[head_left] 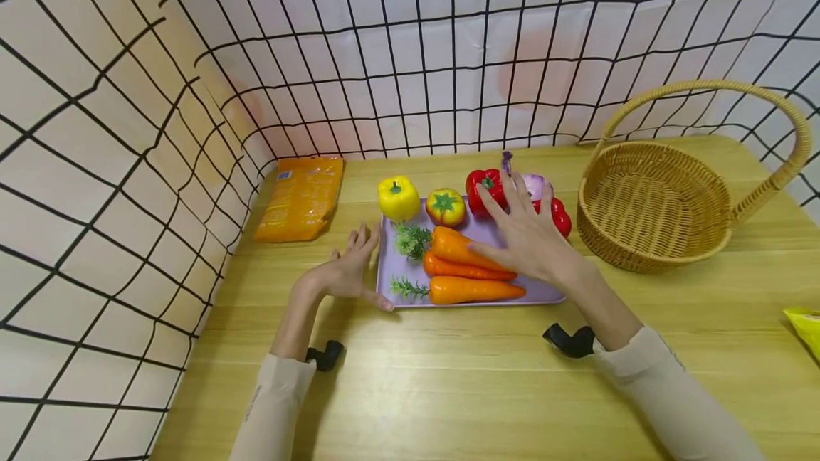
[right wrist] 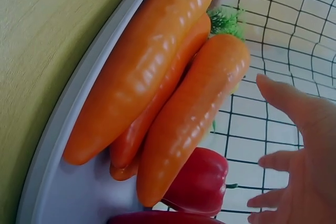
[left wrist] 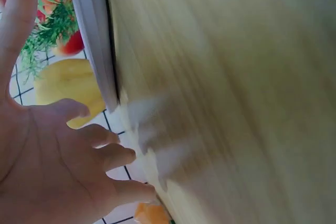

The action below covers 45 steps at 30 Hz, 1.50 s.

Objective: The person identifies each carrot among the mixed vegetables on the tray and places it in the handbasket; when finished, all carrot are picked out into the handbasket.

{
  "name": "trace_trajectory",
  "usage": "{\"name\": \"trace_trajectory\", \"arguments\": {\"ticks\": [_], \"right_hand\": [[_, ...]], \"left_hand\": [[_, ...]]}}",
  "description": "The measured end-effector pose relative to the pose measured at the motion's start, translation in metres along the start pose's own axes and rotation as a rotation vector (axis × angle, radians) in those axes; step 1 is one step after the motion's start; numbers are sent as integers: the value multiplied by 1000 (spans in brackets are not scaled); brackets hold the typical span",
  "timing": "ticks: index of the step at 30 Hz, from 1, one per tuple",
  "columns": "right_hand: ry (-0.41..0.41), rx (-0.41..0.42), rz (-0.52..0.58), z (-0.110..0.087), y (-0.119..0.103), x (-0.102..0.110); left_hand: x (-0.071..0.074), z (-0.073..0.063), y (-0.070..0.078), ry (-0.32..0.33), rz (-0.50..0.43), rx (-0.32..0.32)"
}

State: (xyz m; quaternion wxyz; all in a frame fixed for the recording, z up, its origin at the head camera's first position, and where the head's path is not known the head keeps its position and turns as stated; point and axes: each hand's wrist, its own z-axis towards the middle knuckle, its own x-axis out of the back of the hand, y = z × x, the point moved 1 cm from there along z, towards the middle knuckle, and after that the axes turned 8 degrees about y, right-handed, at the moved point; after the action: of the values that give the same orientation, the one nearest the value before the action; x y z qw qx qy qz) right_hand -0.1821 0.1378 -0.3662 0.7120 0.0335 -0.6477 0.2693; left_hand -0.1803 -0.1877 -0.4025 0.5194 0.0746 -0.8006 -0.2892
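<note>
A light purple tray (head_left: 544,294) holds several orange carrots (head_left: 477,290) with green tops (head_left: 412,240). Along its back sit a yellow bell pepper (head_left: 398,199), a yellow-red fruit with a green star-shaped cap (head_left: 445,208), a red bell pepper (head_left: 482,193), and a second red pepper (head_left: 561,219) on the right. A pale purple rounded vegetable (head_left: 537,186) is partly hidden by my right hand (head_left: 534,237), which hovers over the tray, fingers spread, holding nothing. Beside the tray's left edge is my left hand (head_left: 342,270), empty, with its thumb near the front left corner.
A wicker basket (head_left: 653,205) with a tall handle stands to the right of the tray. An orange packet (head_left: 301,199) lies at the back left of the wooden table (head_left: 448,383). A yellow-green packet (head_left: 806,327) shows at the right edge. Grid-patterned walls (head_left: 435,55) enclose the back and left.
</note>
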Motion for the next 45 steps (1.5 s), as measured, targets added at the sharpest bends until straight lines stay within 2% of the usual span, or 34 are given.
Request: {"name": "trace_trajectory", "arguments": {"ticks": [7, 12, 17, 22, 26, 30, 37, 45], "right_hand": [[-7, 106, 58, -4, -7, -1], [-26, 146, 106, -5, -9, -2], [-49, 185, 233, -5, -7, -6], [-89, 174, 430, -3, -5, -11], [-100, 171, 521, -1, -5, -15], [-76, 147, 554, 0, -6, -18], [-44, 56, 621, 2, -10, -25], [-11, -45, 607, 6, -13, -28]], "left_hand": [[1, 5, -2, -38, 53, 68], [1, 7, -1, -59, 74, 88], [2, 8, 0, -71, 84, 97], [3, 7, 1, -73, 103, 95], [2, 7, 2, -75, 115, 93], [2, 7, 2, -78, 115, 92], [1, 8, 2, -76, 111, 90], [2, 7, 2, -80, 114, 100]]}}
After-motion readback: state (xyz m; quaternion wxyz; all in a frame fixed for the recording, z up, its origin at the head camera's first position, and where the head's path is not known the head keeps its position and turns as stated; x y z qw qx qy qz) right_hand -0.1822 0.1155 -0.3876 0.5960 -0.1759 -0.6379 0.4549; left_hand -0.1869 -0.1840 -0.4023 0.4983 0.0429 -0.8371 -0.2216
